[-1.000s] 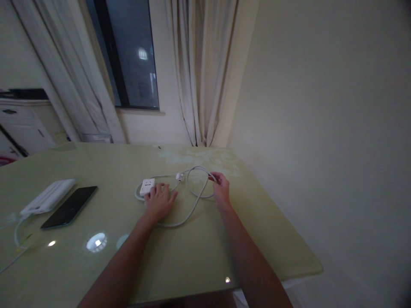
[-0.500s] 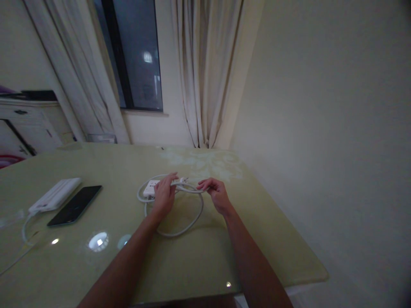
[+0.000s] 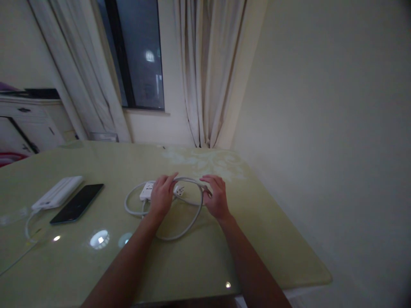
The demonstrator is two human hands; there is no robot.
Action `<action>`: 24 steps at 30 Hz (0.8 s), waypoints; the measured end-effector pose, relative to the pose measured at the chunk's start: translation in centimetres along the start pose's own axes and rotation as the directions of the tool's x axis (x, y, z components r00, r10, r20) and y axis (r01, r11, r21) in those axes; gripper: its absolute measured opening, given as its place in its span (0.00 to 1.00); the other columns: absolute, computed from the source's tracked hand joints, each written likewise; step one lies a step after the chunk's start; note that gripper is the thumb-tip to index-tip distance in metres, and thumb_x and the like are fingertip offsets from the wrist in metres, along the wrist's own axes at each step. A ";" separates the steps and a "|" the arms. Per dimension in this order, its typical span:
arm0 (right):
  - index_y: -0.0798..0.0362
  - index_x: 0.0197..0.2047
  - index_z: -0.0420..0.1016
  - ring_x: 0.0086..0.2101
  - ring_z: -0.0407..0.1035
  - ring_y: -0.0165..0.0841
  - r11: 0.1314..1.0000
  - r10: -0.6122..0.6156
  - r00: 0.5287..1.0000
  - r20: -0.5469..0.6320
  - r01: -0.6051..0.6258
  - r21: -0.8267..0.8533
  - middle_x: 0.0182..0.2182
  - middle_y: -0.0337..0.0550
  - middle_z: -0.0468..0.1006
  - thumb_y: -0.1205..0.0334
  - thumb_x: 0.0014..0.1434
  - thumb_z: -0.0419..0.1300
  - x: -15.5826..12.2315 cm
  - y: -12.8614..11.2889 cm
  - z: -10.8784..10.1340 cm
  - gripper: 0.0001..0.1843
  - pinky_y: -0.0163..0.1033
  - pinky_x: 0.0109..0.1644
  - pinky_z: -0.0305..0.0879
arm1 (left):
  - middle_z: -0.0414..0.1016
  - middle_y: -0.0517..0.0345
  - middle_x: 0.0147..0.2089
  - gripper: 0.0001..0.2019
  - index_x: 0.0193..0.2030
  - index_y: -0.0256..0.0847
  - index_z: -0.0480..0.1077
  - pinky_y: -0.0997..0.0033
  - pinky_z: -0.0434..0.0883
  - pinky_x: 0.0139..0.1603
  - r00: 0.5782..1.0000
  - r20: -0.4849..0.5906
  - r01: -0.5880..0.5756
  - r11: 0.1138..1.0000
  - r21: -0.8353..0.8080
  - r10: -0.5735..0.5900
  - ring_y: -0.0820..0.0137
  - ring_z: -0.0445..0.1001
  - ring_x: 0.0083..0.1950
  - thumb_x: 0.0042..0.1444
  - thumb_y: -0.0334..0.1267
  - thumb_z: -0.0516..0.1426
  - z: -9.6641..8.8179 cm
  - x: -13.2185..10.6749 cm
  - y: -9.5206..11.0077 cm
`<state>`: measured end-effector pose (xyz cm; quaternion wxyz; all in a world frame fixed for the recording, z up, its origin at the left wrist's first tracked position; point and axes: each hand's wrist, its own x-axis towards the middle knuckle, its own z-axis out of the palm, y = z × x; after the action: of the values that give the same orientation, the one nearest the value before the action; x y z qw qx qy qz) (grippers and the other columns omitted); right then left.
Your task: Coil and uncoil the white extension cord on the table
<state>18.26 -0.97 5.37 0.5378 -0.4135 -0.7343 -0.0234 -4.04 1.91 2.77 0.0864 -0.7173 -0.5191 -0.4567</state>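
Observation:
A white power strip lies on the table, its right part hidden behind my left hand. Its pale cord forms loose loops to the left of the strip and between my arms. Between finger and thumb, my left hand pinches the upper run of this cord. My right hand has its fingers curled around the cord at the right side of the loop. Between the hands, the cord's white plug shows its prongs, close to my left fingertips.
On the left of the glossy greenish table lie a black phone and a white power bank with a thin cable. A wall runs along the right edge. Curtains and a window stand behind.
The cord between my hands has risen into a rounder arch, and the left loop has spread leftward. The plug now shows more plainly. My right fingers have curled further around the cord.

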 end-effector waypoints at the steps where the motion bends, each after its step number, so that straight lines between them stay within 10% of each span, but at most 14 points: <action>1: 0.49 0.50 0.77 0.51 0.70 0.40 0.999 -0.033 0.999 0.027 0.033 -0.018 0.47 0.46 0.80 0.81 0.53 0.55 -0.1 -0.2 0.0 0.26 0.47 0.57 0.63 | 0.74 0.49 0.41 0.19 0.61 0.40 0.74 0.60 0.68 0.48 1.000 -0.016 -0.006 0.999 0.045 0.006 0.59 0.70 0.43 0.71 0.43 0.50 0.0 0.0 -0.1; 11: 0.45 0.58 0.78 0.46 0.69 0.38 0.969 -0.156 0.987 0.030 0.159 -0.191 0.47 0.48 0.75 0.77 0.64 0.56 -0.7 -0.7 0.7 0.25 0.45 0.52 0.66 | 0.72 0.45 0.48 0.24 0.65 0.51 0.73 0.56 0.63 0.51 0.997 -0.066 -0.002 0.938 0.348 0.026 0.56 0.66 0.48 0.66 0.29 0.53 -1.6 0.2 0.6; 24: 0.53 0.54 0.76 0.49 0.69 0.42 0.979 -0.096 0.995 -0.024 0.090 -0.185 0.47 0.51 0.75 0.65 0.64 0.62 -0.9 -1.9 1.3 0.14 0.48 0.55 0.67 | 0.69 0.45 0.52 0.30 0.71 0.47 0.66 0.60 0.69 0.50 0.993 0.024 -0.120 0.954 0.274 0.118 0.60 0.68 0.46 0.63 0.24 0.52 -1.8 0.2 1.5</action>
<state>16.13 -2.15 4.89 0.5076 -0.4263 -0.7386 -0.1229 -3.80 0.36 4.47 0.2105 -0.7300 -0.5338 -0.3714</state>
